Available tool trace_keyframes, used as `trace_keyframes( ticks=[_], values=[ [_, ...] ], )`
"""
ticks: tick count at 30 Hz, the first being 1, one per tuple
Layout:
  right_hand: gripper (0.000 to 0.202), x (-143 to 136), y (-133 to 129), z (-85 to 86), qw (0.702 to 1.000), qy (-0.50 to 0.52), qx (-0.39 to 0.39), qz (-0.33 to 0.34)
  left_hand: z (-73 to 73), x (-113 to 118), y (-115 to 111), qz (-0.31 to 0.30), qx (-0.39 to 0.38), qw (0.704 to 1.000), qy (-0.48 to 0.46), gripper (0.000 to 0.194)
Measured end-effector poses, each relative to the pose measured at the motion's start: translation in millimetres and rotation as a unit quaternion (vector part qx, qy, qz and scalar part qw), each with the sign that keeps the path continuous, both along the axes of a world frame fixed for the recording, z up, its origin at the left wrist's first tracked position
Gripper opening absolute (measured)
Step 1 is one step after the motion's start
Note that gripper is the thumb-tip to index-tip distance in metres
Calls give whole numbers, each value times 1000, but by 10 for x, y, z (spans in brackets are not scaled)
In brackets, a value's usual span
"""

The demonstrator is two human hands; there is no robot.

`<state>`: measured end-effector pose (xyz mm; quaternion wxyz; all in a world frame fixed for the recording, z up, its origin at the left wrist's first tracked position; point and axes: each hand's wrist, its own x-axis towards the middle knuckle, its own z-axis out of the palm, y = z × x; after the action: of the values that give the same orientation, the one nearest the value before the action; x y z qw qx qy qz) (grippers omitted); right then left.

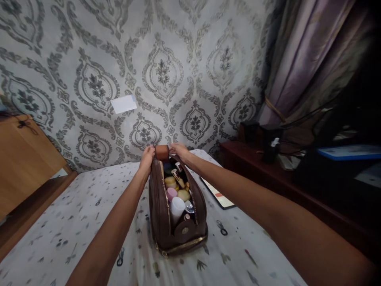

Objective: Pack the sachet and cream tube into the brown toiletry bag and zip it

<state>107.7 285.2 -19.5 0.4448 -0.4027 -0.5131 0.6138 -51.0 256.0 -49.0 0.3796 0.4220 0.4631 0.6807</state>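
A patterned bed (89, 222) carries a brown toiletry bag (166, 222), unzipped and packed with bottles (177, 208). At the bag's far end, the left hand (147, 158) and right hand (180, 150) have fingers curled on its handle (162, 152).

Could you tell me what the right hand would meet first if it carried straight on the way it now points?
Probably the patterned wall behind the brown bag; the right hand reaches away toward it, though depth is unclear.
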Motion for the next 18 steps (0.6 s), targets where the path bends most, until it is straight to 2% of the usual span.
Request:
trace_keyframes(
  ticks=[3, 7, 13, 18],
  values=[
    [38, 16, -49, -8, 1000, 20, 8, -6, 7, 21, -91, 22, 11, 1000, -13, 31],
    [38, 21, -74, -15, 999, 37, 15, -11, 60, 36, -180, 16, 12, 1000, -17, 32],
    [23, 33, -69, -5, 996, 70, 41, -26, 157, 37, -159, 1, -24, 1000, -13, 26],
    [23, 83, -68, 13, 995, 83, 50, -23, 213, 53, -219, -1, -29, 1000, -5, 27]
  ],
)
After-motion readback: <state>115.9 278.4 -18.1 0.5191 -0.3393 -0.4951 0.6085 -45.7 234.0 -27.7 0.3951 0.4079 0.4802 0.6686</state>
